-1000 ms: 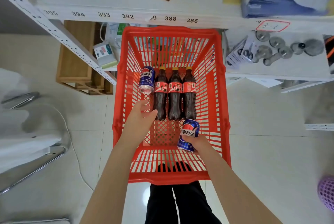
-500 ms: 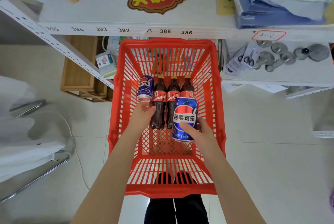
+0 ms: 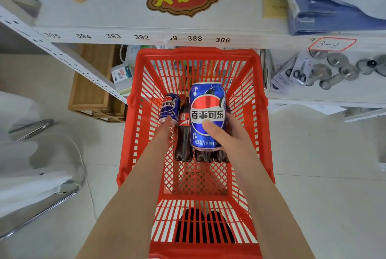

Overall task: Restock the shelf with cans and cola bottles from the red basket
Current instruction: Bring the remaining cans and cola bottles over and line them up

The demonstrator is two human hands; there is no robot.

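Blue can [image 3: 207,112] clamped in right hand [image 3: 235,140] fingers [image 3: 212,128] hangs between red basket [image 3: 263,102] walls (left hand [image 3: 165,132]: cannot tell).

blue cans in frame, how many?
2. One blue can is held upright in the right hand above the red basket; the other can lies far-left inside it, at the left hand's fingertips. The held one may hide more.

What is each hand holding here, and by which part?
The right hand holds a blue can by its lower body, thumb on the front. The left hand reaches the other can; a grip cannot be told.
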